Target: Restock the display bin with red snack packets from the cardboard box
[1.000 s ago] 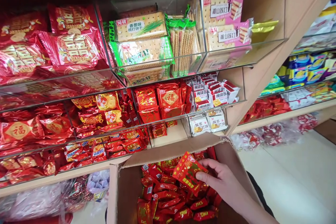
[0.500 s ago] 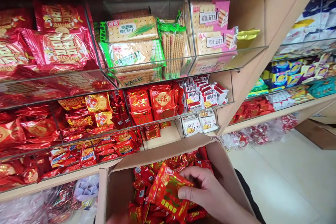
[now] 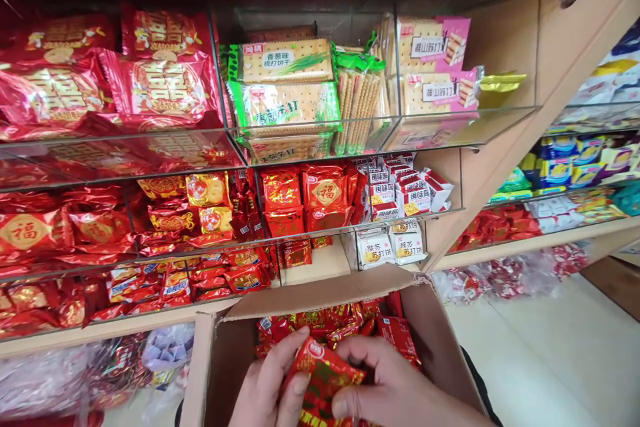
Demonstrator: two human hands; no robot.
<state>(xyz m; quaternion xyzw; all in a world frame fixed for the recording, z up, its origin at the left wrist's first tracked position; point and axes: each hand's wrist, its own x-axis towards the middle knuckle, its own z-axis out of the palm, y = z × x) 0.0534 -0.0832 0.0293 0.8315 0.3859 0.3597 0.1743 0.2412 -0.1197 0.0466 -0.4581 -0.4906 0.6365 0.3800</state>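
Red, glossy, gold-printed packet (image 3: 324,380), slightly crumpled, pinched between left hand (image 3: 275,380) and right hand (image 3: 373,380).

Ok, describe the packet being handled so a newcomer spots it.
Below the snack shelves, find the open cardboard box. The left hand and right hand meet over its red packets. It's the red-and-gold packet between their fingers, the only one held.
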